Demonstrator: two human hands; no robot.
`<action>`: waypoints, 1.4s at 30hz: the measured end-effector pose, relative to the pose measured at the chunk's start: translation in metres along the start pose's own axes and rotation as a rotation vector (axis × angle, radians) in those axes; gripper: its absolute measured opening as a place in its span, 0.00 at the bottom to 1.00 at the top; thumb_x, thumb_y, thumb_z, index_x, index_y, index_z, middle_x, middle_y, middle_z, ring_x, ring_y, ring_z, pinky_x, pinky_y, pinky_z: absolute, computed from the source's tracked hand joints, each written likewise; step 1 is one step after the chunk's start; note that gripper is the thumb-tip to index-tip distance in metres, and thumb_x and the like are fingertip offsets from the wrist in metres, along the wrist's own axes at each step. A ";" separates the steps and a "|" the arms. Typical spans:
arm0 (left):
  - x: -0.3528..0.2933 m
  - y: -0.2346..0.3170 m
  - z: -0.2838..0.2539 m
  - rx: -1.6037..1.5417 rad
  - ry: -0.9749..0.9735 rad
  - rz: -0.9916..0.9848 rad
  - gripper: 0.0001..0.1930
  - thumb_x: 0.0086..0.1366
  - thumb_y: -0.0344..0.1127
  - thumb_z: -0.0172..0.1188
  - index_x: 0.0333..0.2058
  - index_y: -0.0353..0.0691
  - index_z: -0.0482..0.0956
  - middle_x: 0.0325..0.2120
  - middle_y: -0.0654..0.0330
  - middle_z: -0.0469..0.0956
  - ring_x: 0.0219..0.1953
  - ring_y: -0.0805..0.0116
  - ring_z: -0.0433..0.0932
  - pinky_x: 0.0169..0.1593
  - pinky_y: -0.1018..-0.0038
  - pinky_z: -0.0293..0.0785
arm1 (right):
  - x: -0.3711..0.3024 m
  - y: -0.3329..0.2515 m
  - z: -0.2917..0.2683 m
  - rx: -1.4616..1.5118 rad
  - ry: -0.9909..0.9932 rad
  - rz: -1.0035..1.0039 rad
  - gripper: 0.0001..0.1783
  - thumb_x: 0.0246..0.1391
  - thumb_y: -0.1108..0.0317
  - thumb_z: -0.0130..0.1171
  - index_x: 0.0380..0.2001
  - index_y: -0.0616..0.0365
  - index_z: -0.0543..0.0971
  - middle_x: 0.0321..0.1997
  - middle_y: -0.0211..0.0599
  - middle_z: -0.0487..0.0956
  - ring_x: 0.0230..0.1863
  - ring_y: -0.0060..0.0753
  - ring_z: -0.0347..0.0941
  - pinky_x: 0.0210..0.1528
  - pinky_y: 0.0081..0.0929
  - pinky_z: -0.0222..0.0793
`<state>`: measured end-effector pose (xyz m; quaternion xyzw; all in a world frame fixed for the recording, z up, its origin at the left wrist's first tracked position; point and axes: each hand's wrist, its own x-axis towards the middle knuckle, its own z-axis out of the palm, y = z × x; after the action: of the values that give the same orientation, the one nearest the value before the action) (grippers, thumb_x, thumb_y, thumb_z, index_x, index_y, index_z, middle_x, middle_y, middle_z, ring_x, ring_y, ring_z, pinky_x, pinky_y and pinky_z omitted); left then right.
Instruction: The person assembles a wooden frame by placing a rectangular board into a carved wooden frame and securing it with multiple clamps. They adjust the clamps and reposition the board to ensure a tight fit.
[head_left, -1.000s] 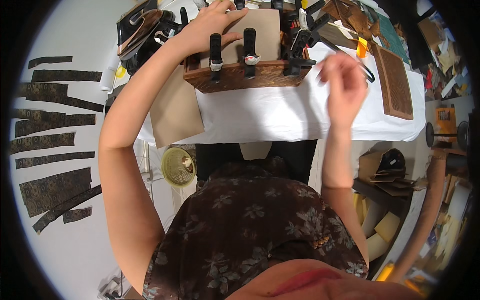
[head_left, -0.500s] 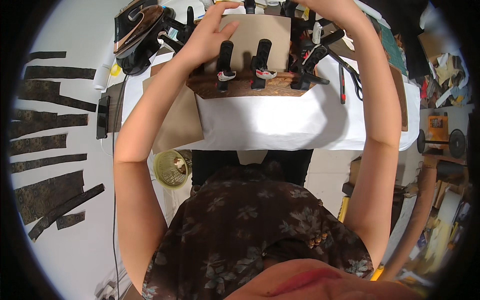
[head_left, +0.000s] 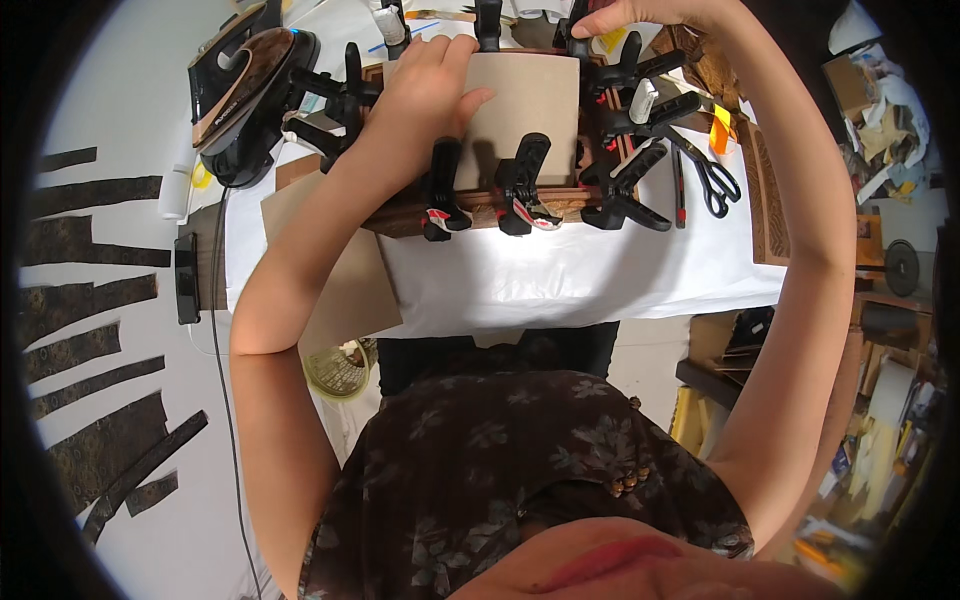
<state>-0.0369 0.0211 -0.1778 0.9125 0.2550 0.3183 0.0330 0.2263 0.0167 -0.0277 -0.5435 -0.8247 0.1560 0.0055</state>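
A brown wooden box point(head_left: 395, 218) stands on the white-covered table, with a flat grey-beige board point(head_left: 525, 115) laid over it. Black spring clamps grip its rim all around; one front clamp point(head_left: 522, 180) has red and white wrapping at its jaws. My left hand point(head_left: 425, 95) rests on the board's left part, fingers bent together toward the far side and thumb held apart. At the far right corner my right hand point(head_left: 635, 14), partly cut off by the upper edge, has its thumb pressed on a black spring clamp point(head_left: 579, 18).
Left of the box stands a black and copper iron point(head_left: 255, 95) with a cord. Scissors point(head_left: 715, 185) and a slim black-and-red tool point(head_left: 681, 190) lie to the right. A grey-beige sheet point(head_left: 350, 290) overhangs the table's front edge above a green basket point(head_left: 338, 370). Patterned dark strips point(head_left: 95, 195) hang at left.
The view has shifted, so the box and table sit lower in the picture. My left fingers have drawn together and bent; the right hand has come to the clamp at the far corner.
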 end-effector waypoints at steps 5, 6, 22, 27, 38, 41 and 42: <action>0.014 0.004 -0.005 -0.106 0.276 0.050 0.21 0.59 0.36 0.68 0.48 0.33 0.74 0.40 0.50 0.78 0.45 0.53 0.77 0.49 0.66 0.73 | -0.005 0.014 -0.005 0.050 0.154 -0.057 0.24 0.43 0.59 0.75 0.36 0.69 0.80 0.30 0.42 0.84 0.34 0.31 0.81 0.39 0.27 0.76; 0.018 0.009 -0.013 -0.169 0.264 0.016 0.23 0.59 0.34 0.66 0.51 0.32 0.70 0.42 0.46 0.75 0.47 0.48 0.74 0.52 0.64 0.71 | -0.013 0.016 -0.012 0.219 0.194 -0.031 0.22 0.44 0.63 0.75 0.37 0.69 0.80 0.31 0.40 0.84 0.34 0.29 0.81 0.39 0.26 0.76; 0.137 -0.025 -0.062 -0.207 -0.582 -0.088 0.24 0.49 0.52 0.75 0.29 0.32 0.84 0.22 0.54 0.81 0.29 0.65 0.80 0.36 0.71 0.75 | -0.169 0.044 0.238 0.305 0.830 0.636 0.44 0.33 0.46 0.80 0.48 0.65 0.74 0.37 0.45 0.82 0.34 0.30 0.77 0.37 0.25 0.73; 0.138 -0.037 -0.054 -0.201 -0.450 0.035 0.20 0.47 0.46 0.76 0.31 0.35 0.85 0.26 0.53 0.83 0.31 0.65 0.81 0.37 0.72 0.76 | -0.170 0.035 0.247 0.141 0.743 0.530 0.45 0.32 0.47 0.80 0.49 0.65 0.74 0.45 0.52 0.79 0.42 0.40 0.78 0.46 0.33 0.75; 0.119 -0.094 -0.147 -0.436 0.166 -0.181 0.13 0.59 0.33 0.67 0.38 0.33 0.77 0.30 0.53 0.83 0.33 0.68 0.82 0.41 0.72 0.78 | -0.050 -0.075 0.024 0.169 0.796 -0.090 0.20 0.54 0.65 0.65 0.44 0.70 0.75 0.40 0.45 0.82 0.41 0.32 0.80 0.45 0.29 0.75; 0.055 -0.110 -0.142 -0.226 0.346 -0.440 0.13 0.59 0.35 0.66 0.36 0.33 0.76 0.30 0.53 0.81 0.33 0.68 0.81 0.38 0.72 0.76 | 0.043 -0.074 0.025 -0.013 0.577 -0.249 0.29 0.55 0.47 0.62 0.46 0.64 0.79 0.44 0.54 0.82 0.48 0.48 0.79 0.51 0.36 0.72; 0.025 -0.111 -0.141 -0.067 0.371 -0.433 0.13 0.61 0.36 0.64 0.38 0.32 0.76 0.30 0.52 0.81 0.35 0.63 0.81 0.40 0.69 0.76 | 0.074 -0.069 0.034 -0.041 0.510 -0.254 0.32 0.53 0.42 0.62 0.45 0.62 0.80 0.44 0.53 0.82 0.49 0.49 0.78 0.52 0.38 0.72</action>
<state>-0.1539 0.1153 -0.0759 0.7614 0.4348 0.4736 0.0832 0.1276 0.0499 -0.0542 -0.4573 -0.8613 -0.0044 0.2214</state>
